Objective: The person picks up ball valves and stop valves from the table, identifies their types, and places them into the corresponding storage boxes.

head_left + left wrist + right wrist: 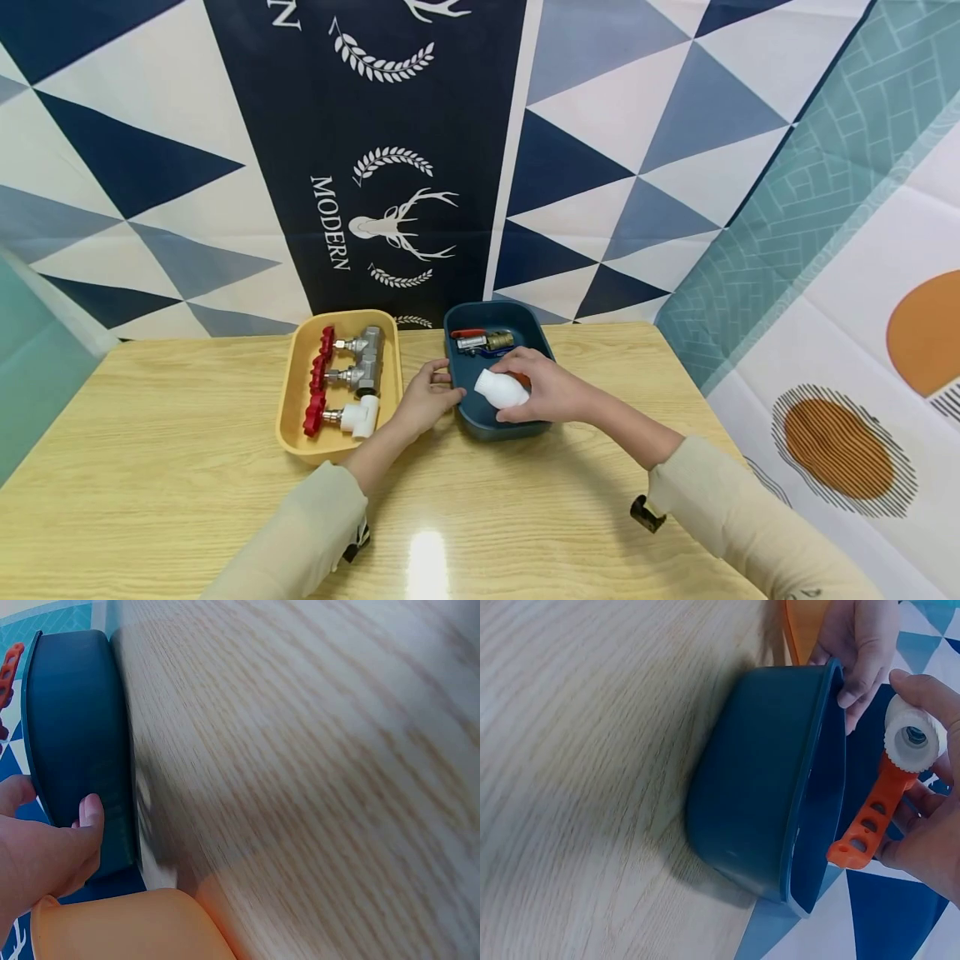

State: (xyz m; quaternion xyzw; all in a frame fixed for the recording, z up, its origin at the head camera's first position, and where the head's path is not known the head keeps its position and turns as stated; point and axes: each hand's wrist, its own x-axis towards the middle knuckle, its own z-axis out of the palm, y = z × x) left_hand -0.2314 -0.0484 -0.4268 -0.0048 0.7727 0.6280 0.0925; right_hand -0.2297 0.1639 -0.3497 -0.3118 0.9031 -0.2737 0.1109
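My right hand (551, 387) holds a white plastic ball valve (500, 389) above the dark blue bin (459, 408). In the right wrist view the valve's round ribbed end faces the camera, and its orange lever handle (870, 825) slants down past the fingers. At the bin's left side, my left hand (422, 406) pinches the rim, with a thumb against the outer wall in the left wrist view. Inside the bin lie a brass valve (499, 339) and a red-handled metal valve (471, 342), next to a blue handle.
To the left stands a yellow bin (288, 408), close beside my left forearm. It holds several red-handled valves (318, 375) with metal bodies and one with a white body (362, 418). Both bins sit at the back of the wooden table (187, 467), against a patterned cloth.
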